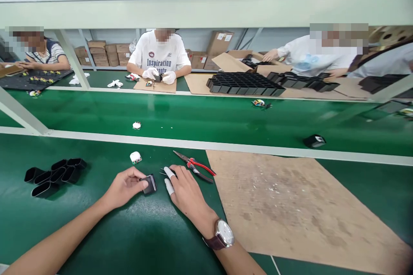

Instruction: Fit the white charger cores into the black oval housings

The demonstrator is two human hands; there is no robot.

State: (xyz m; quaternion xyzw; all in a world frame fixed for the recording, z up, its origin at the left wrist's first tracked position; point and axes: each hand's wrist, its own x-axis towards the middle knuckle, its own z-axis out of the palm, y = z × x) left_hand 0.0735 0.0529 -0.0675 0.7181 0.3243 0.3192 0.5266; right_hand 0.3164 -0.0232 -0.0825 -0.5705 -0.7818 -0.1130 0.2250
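My left hand (124, 188) pinches a small black plastic case (149, 184) between thumb and fingers, just above the green bench. Close by on the right is my right hand (187, 189), palm down, with white finger cots on two fingertips. Two thin prongs, seemingly the tips of tweezers (162, 171), stick out to the left from under its fingers; the rest is hidden by the hand. Pliers (195, 166) with red and black handles lie just beyond my right hand. A small white-topped circuit part (136, 157) rests beyond the case.
Several empty black casings (45, 188) stand at left. A stained cardboard sheet (274, 202) covers the bench at right. Past a pale rail (180, 142), a green belt carries a white-topped part (137, 125) and a black case (315, 140). Co-workers sit opposite, near rows of black casings (245, 84).
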